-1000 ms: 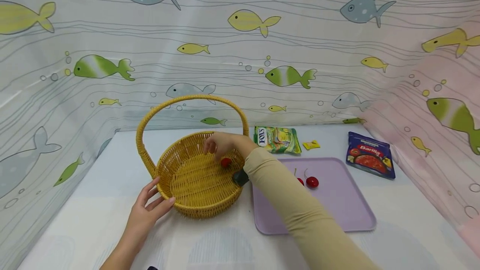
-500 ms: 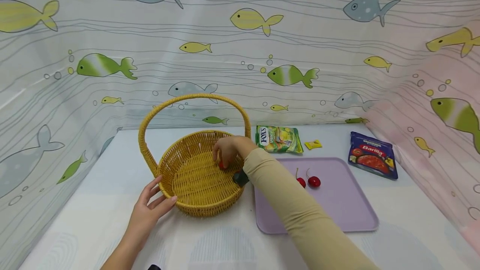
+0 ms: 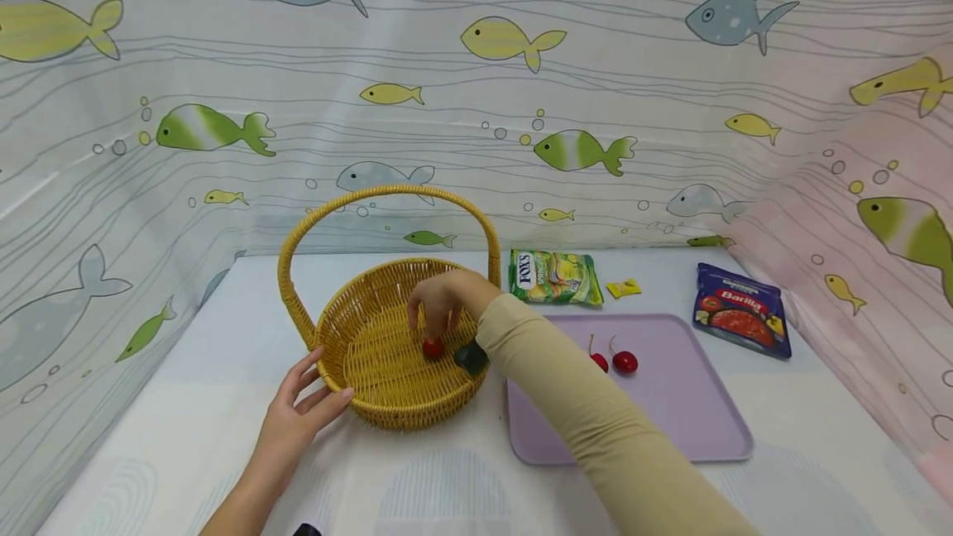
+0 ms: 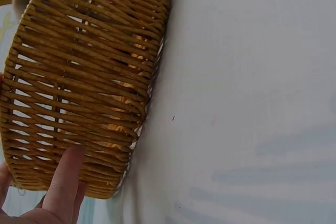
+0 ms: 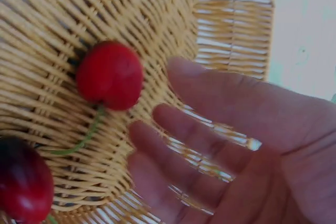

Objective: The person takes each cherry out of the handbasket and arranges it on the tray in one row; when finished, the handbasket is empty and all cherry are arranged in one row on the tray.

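A left hand (image 3: 296,422), fingers extended, touches the near left of a wicker basket (image 3: 417,418). Inside, a right hand (image 3: 441,298), fingers relaxed, hovers by a red cherry (image 5: 110,76) on the basket's floor.

In the head view, the right sleeve (image 3: 599,420) crosses to the right of the wicker basket (image 3: 405,418), hiding part of the lilac tray (image 3: 685,399) and some of a stemmed cherry (image 3: 601,362). Right and beyond the basket, the fine print on the green snack bag (image 3: 558,279), yellow wrapped sweet (image 3: 624,288) and blue pouch (image 3: 742,313) is too small to read. Nearer than the basket, a dark object (image 3: 306,530) is cut by the bottom edge and unidentifiable. The left wrist view crops the basket and the left hand (image 4: 55,200). In the blurred right wrist view, inside the basket, a dark red cherry (image 5: 25,182) and the right hand (image 5: 252,145) are cut off.
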`<state>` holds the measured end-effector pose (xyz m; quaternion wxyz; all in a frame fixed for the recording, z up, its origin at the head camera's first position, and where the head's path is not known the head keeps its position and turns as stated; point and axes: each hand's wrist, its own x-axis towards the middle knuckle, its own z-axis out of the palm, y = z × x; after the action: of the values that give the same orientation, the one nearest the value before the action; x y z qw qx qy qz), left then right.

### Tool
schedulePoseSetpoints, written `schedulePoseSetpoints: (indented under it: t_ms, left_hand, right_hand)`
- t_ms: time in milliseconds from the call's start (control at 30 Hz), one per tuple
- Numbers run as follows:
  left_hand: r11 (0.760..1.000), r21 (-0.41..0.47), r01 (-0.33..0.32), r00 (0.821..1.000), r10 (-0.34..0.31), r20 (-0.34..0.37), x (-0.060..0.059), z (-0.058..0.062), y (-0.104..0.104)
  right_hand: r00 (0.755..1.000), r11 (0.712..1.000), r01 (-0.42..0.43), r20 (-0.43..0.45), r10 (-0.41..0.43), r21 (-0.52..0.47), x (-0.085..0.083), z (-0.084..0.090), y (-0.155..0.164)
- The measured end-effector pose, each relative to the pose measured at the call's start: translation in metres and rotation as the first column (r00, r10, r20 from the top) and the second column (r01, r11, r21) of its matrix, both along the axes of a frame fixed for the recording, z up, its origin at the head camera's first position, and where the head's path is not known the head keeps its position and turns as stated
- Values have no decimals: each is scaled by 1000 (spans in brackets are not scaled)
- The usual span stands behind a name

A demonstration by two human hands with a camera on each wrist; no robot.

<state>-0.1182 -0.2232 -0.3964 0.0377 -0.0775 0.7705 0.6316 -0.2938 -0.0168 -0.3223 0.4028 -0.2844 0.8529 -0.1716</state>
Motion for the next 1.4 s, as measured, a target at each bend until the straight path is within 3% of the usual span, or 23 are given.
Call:
schedulePoseSetpoints:
  t_ms: [133,400,767,1033,1400]
  left_hand:
    - [1000,1,0,1000,0,0,1,0,-1]
    - [1000,8,2,1000,-2,-2,0,3,2]
    - [1000,11,9,1000,-9,-22,0,4,4]
    - [1000,-5,8,1000,-8,-25,-1,5,5]
    - [1000,22,-2,1000,2,-12,2,3,2]
  right_hand:
    - [996,995,41,80,-49,93,-1,-4,3]
    - [989,994,-27,149,11,102,3,-8,-1]
    - [977,987,-55,211,22,153,6,-5,-10]
    - [972,993,-101,217,87,56,5,0,-8]
    - [979,966,-159,97,181,-203,19,28,8]
